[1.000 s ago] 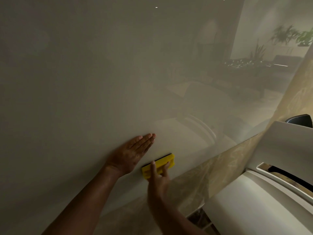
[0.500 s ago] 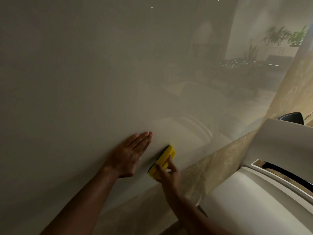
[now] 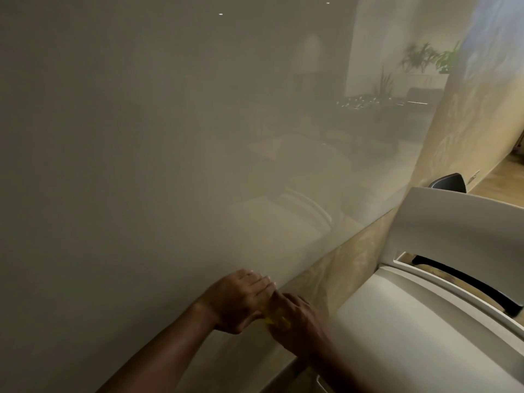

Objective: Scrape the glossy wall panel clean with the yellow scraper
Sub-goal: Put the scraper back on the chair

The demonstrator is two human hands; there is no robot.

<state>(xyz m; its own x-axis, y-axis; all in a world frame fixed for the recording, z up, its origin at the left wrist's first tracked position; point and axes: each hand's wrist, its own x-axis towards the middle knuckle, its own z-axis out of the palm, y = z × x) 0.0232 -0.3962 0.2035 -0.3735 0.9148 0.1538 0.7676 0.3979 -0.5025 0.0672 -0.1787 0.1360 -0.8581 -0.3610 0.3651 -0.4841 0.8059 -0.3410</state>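
The glossy grey-beige wall panel [image 3: 158,154] fills most of the head view and reflects a room with plants. Near its lower edge, my two hands meet. My right hand [image 3: 297,316] is closed on the yellow scraper [image 3: 279,321], of which only a small blurred yellow patch shows between the hands. My left hand [image 3: 241,299] lies over the right hand's fingers and the scraper, its fingers curled; whether it grips the scraper I cannot tell. Both hands are blurred by motion.
Below the panel runs a marbled tan strip [image 3: 348,265]. A white curved chair [image 3: 442,293] with a dark bar stands close at the lower right. A wooden floor [image 3: 502,180] shows at the far right.
Both hands dropped from the panel face toward its lower edge. The left hand left its flat pose on the panel and closed over the right hand, hiding most of the scraper.
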